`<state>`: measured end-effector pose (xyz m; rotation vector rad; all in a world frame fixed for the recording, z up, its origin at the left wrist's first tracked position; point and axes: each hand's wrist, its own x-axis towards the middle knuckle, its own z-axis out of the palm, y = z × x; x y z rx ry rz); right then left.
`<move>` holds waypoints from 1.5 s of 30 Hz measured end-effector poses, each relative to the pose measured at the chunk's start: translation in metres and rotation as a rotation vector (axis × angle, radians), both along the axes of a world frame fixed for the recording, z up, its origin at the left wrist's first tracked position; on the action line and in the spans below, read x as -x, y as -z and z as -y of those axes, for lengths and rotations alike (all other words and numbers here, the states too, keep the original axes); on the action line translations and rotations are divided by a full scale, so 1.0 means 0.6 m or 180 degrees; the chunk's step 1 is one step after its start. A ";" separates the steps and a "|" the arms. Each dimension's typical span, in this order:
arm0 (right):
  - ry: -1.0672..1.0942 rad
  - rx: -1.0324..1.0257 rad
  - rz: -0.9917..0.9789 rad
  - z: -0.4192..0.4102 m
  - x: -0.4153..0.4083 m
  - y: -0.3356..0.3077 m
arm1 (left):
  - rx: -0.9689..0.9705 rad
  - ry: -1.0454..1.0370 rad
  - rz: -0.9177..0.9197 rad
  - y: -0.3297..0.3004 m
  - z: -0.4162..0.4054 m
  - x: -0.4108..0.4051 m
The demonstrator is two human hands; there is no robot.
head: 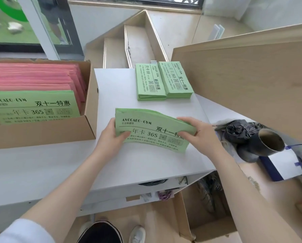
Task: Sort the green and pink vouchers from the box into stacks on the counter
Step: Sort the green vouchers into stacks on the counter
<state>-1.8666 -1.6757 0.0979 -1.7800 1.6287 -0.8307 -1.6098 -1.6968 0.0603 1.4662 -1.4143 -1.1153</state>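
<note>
Two green stacks (164, 80) on white counter (59, 165) by stairs (129, 42)

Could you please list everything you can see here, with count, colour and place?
cardboard box: one, brown, left on the counter.
pink vouchers: one batch, pink, back of the box.
boxed green vouchers: one batch, green, front of the box.
sorted stacks: two, green, side by side at the counter's far edge.
held bundle: one, green, centre of the counter.
counter: one, white.
black bag: one, crumpled, right of the counter.
tube: one, dark, beside the bag.
blue-and-white pack: one, far right.
left hand: grip on the bundle's left end.
right hand: grip on its right end.
</note>
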 end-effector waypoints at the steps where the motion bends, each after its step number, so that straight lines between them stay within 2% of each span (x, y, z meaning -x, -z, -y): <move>1: -0.0089 -0.0016 -0.0406 0.008 0.000 0.000 | 0.0046 -0.0058 0.0055 -0.003 0.005 -0.001; 2: -0.0099 -0.0043 -0.0590 0.014 0.001 0.000 | 0.0101 -0.0083 0.0054 -0.007 0.011 -0.002; 4: 0.0041 -0.0102 -0.0385 0.025 0.001 0.002 | 0.0199 -0.0088 -0.0206 -0.025 0.026 -0.001; 8: 0.0430 -0.0319 0.1017 0.056 -0.012 -0.006 | 0.0342 -0.0624 -0.1166 -0.063 0.084 0.015; 11: 0.0608 -0.0473 0.1724 0.090 -0.032 -0.004 | 0.0131 -0.0801 -0.2287 -0.073 0.137 0.036; 12: 0.0672 -0.0496 0.1888 0.103 -0.038 -0.003 | 0.0053 -0.0737 -0.2411 -0.072 0.152 0.046; 16: 0.0949 -0.0581 0.2189 0.161 -0.060 -0.001 | -0.0139 -0.0421 -0.1948 -0.070 0.205 0.086; 21: 0.1153 -0.0836 0.2303 0.231 -0.089 -0.003 | -0.0258 -0.0677 -0.1660 -0.076 0.298 0.094; 28: 0.1663 -0.0714 0.2469 0.275 -0.111 0.029 | -0.0577 -0.1053 -0.1704 -0.068 0.399 0.110; 32: 0.1764 -0.0504 0.2192 0.281 -0.112 0.043 | -0.0716 -0.0877 -0.1619 -0.051 0.433 0.120; 37: 0.1644 -0.0514 0.1402 0.278 -0.098 0.057 | -0.0547 -0.0698 -0.0762 -0.011 0.444 0.121; 39: 0.1581 -0.0453 0.0975 0.271 -0.091 0.059 | -0.0540 -0.0606 -0.0614 -0.004 0.437 0.120; 41: 0.1477 -0.0082 -0.0037 0.263 -0.086 0.063 | -0.0699 -0.0514 -0.0800 0.005 0.430 0.118; 43: 0.1357 0.0741 -0.1249 0.260 -0.076 0.076 | -0.0831 -0.0503 -0.0993 0.012 0.426 0.112; 45: 0.1080 0.1119 -0.1795 0.267 -0.066 0.087 | -0.0849 -0.0452 -0.1115 0.016 0.421 0.106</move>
